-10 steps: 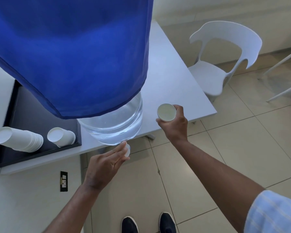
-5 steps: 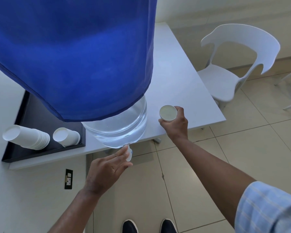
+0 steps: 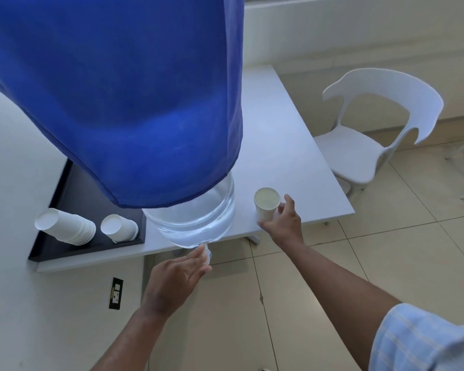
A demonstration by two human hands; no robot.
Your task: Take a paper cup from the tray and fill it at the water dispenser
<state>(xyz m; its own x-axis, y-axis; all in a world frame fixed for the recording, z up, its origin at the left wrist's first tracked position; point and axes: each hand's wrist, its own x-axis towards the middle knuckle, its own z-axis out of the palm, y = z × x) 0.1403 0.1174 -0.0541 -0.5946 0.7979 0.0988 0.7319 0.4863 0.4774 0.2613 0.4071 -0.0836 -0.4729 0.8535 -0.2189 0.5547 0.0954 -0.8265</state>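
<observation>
Far to the left of both hands, a black tray [image 3: 65, 188] sits on the white table [image 3: 279, 145], holding a stack of paper cups [image 3: 65, 225] lying on its side and, just beside it, a shorter pair of cups [image 3: 119, 227] also tipped over. Below them a wall socket [image 3: 116, 292] shows on the white panel. The left hand [image 3: 174, 279] reaches up under the clear water bottle [image 3: 196, 218], which wears a blue fabric cover [image 3: 123, 89]; its fingers are loosely extended, the tips touching the small white tap [image 3: 206, 253] at the bottle's base, though whether they press it cannot be told. To the right, the right hand [image 3: 283, 223] wraps partly closed around a single paper cup [image 3: 266, 204], held upright at the table's near edge, well apart from the tap. Further right of that hand stands a white plastic chair [image 3: 373, 129] on the tiled floor [image 3: 386, 250].
</observation>
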